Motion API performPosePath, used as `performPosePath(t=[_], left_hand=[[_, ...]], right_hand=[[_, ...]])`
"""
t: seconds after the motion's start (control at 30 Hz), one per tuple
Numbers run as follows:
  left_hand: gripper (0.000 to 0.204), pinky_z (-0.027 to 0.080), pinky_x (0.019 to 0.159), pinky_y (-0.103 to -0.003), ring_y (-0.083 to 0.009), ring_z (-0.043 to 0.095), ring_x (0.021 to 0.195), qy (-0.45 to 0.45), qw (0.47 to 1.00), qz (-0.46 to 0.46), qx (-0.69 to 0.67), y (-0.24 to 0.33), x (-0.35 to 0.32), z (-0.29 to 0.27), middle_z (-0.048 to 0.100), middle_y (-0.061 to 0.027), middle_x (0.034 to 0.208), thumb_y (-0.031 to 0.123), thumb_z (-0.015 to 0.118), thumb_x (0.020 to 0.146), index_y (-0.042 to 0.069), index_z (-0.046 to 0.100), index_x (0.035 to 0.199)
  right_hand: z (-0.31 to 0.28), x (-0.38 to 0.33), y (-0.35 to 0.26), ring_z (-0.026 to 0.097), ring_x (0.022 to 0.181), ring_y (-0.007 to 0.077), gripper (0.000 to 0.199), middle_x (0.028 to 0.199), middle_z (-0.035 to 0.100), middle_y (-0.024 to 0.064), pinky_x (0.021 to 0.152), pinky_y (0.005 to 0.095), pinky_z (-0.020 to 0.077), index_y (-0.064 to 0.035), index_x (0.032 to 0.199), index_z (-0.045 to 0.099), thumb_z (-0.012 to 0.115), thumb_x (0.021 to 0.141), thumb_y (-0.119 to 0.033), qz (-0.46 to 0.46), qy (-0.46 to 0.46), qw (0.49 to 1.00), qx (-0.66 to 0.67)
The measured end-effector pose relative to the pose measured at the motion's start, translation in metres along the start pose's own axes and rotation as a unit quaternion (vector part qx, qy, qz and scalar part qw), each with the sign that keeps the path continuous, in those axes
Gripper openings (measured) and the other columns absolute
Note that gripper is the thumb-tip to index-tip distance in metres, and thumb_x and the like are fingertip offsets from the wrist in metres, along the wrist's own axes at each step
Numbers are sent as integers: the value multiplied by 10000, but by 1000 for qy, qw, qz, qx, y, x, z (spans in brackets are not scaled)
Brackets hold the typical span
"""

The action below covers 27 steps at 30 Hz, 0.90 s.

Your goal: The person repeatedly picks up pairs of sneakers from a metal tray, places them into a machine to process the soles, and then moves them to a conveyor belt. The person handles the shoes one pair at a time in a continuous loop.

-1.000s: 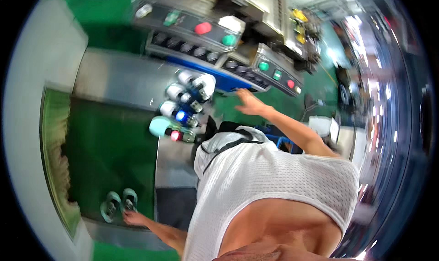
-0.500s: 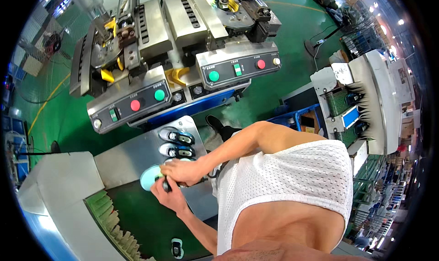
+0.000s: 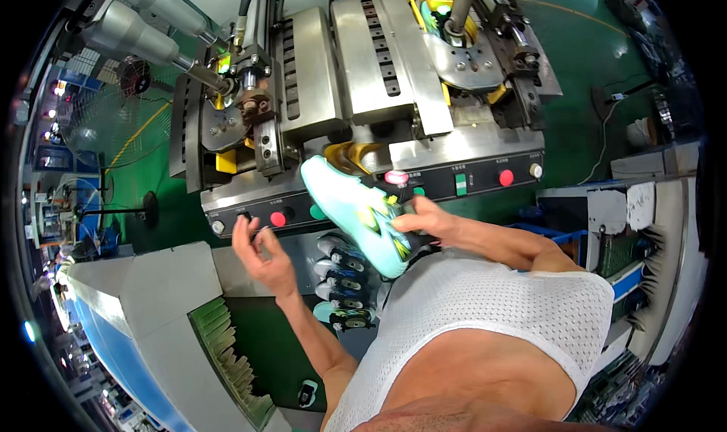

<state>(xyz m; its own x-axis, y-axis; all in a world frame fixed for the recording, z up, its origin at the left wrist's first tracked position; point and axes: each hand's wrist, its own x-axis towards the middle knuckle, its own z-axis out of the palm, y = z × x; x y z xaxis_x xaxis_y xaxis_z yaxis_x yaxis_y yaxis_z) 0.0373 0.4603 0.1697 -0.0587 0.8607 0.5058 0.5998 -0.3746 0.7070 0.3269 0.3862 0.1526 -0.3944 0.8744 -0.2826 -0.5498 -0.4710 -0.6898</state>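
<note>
We're mid-carry: our right hand grips a mint-green shoe by its heel end, fingers wrapped around the upper. The shoe sits at frame centre, sole facing up and left, toe pointing to the upper left, held in the air just in front of the machine's control panel.

Our left hand holds nothing; fingers loosely curled, palm turned toward us, hovering just below the red button at the left end of the panel. Can't tell if a fingertip touches the panel itself.

Behind the shoe, centre frame, a yellow shoe-shaped form pokes out of the steel press. Another red button and a green switch sit on the right part of the panel.

Lower centre, a row of more shoes lies on the grey bench beneath the held one, well apart from either hand.

Our read: step in hand is loading, shoe lifted from the row and brought up to the press. Next move likely calls for turning the shoe so its opening meets the yellow form, and seating it square. Left hand is empty and near enough to steady the toe. Risk, as we judge it: one-handed heel grip gives little control of toe alignment.
</note>
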Motion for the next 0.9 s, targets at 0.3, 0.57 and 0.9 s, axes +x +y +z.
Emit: performPosePath(t=[0.3,0.57,0.9], left_hand=[[393,466,905,-299,-193,576,1139,-74,992,-89,-53,-4,-35,23,520,-105,1329,23,570,938,34,506,1326],[379,466,939,-296,-201,582,1144,-47,994,-93,-21,-14,-15,4,582,-131,1279,32,551,952,-3,513,1327],[389,443,1001,-320,-207,571,1178,-101,992,-40,-58,-52,121,44,580,-153,1288,66,540,965,-19,497,1343]], right_hand=[[-22,13,-10,663,1027,191,524,1211,621,139,875,321,561,10,1350,448,639,903,-186,-119,2,981,155],[-1,21,-8,641,1004,160,534,1191,613,103,860,309,542,-6,1342,454,667,885,-179,-134,17,982,130],[2,32,-3,598,1046,145,548,1199,606,77,910,327,498,-9,1334,471,698,872,-198,-146,31,984,100]])
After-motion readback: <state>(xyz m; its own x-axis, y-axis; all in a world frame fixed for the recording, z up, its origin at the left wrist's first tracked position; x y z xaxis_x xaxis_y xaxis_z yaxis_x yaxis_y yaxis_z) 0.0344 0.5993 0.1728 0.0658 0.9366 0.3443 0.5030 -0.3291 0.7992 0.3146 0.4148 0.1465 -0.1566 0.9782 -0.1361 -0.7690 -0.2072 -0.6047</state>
